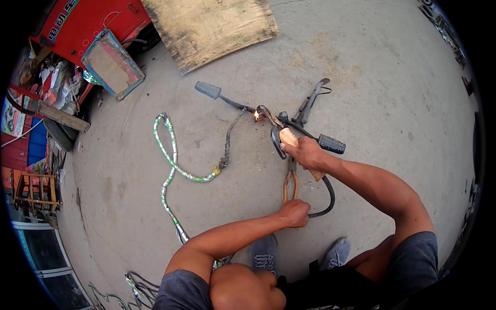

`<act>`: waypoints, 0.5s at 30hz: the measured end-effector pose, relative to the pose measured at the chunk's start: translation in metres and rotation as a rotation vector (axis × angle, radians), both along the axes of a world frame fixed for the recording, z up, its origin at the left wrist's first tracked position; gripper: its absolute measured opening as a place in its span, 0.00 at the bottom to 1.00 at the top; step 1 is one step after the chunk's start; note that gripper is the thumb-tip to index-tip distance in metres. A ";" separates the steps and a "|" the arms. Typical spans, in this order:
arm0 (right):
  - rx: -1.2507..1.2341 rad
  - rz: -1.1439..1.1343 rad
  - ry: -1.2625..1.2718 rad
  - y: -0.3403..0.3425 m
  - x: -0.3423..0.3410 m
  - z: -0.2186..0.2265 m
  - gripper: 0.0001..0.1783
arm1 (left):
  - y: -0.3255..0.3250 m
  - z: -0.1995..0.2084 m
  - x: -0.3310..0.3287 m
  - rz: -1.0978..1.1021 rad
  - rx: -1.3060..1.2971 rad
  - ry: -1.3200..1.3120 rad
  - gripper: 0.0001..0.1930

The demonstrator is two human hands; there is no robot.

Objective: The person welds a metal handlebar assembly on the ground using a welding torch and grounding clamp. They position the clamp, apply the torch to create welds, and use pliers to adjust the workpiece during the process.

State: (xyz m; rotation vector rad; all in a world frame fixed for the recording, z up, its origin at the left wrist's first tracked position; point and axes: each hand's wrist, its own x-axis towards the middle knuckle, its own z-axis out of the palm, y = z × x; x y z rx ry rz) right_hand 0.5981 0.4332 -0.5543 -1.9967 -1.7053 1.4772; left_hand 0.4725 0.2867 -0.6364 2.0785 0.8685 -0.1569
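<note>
Biggest thing here is the grey concrete floor (pixel 387 108), scuffed and stained, with everything spread over it. Upper left there's a red-painted metal vehicle body (pixel 95 26), and near it a weathered plywood sheet (pixel 217 33) lies flat. A worn rectangular panel with a blue edge (pixel 114 67) leans up against the red metal.

Next down in size is a long cable wrapped in shiny green-and-silver tape (pixel 164 194). It comes up from the lower edge, makes a loop on the left, then meets a dark, crusty-looking length of lead (pixel 227 147) that runs up to the metalwork.

That metalwork is a black metal bar with a ribbed grey rubber sleeve at each end (pixel 232 103), lying on the concrete ahead of the grey lace-up shoes (pixel 264 256). A dark metal lever with a bent tip (pixel 309 106) sticks up and away from its right half.

The right hand (pixel 306 153) is wrapped around a tan-handled electrode holder (pixel 288 137), nose pointing up and left at the bar. A thick black cable (pixel 330 194) curves from the back of its handle down toward the other fist.

The left hand (pixel 295 213), lower down, is closed on a pair of tongs with orange-brown handles (pixel 290 185); can't tell what their far end grips, if anything.

Smallest bit: a bright orange flame (pixel 257 115) right at the bar, just beside the holder's nose.
</note>
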 end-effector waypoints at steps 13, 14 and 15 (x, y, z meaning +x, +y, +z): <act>0.019 0.004 -0.007 0.003 -0.002 -0.007 0.41 | 0.000 0.001 0.001 -0.030 -0.014 0.031 0.10; 0.012 0.005 -0.007 0.003 -0.002 -0.007 0.42 | 0.000 0.001 0.001 -0.031 -0.015 0.033 0.10; 0.006 0.007 -0.007 0.003 -0.003 -0.006 0.42 | 0.000 0.001 0.001 -0.031 -0.015 0.035 0.10</act>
